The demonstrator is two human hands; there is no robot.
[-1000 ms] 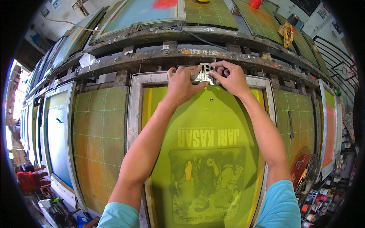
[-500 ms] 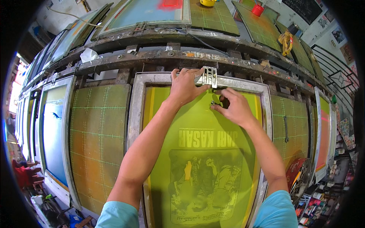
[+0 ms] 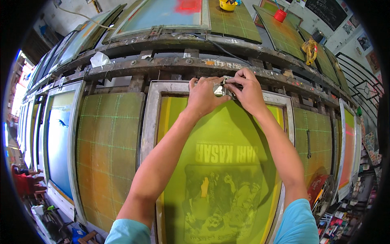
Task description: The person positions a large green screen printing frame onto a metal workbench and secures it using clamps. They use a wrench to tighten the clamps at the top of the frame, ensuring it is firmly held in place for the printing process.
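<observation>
A silk-screen frame (image 3: 148, 112) with yellow-green mesh (image 3: 227, 130) lies in front of me, its stencil of letters and figures upside down. At the middle of its far bar is a perforated metal bracket (image 3: 219, 91), largely covered by my fingers. My left hand (image 3: 204, 96) is closed over the bar and the bracket's left side, thumb on the near edge. On the bracket's right, my right hand (image 3: 246, 90) pinches a small metal bolt (image 3: 224, 81) against its top. The bolt's lower part is hidden.
Dark metal rails (image 3: 162, 65) run across behind the frame, with a crumpled white tissue (image 3: 99, 59) on them. Gridded boards (image 3: 107, 150) flank the frame; a wrench (image 3: 308, 144) lies on the right one. A round red tin (image 3: 319, 189) stands at lower right.
My right hand has moved up and away from over the mesh, bringing the bolt to the bracket. My left hand stays at the bracket. The view has shifted slightly.
</observation>
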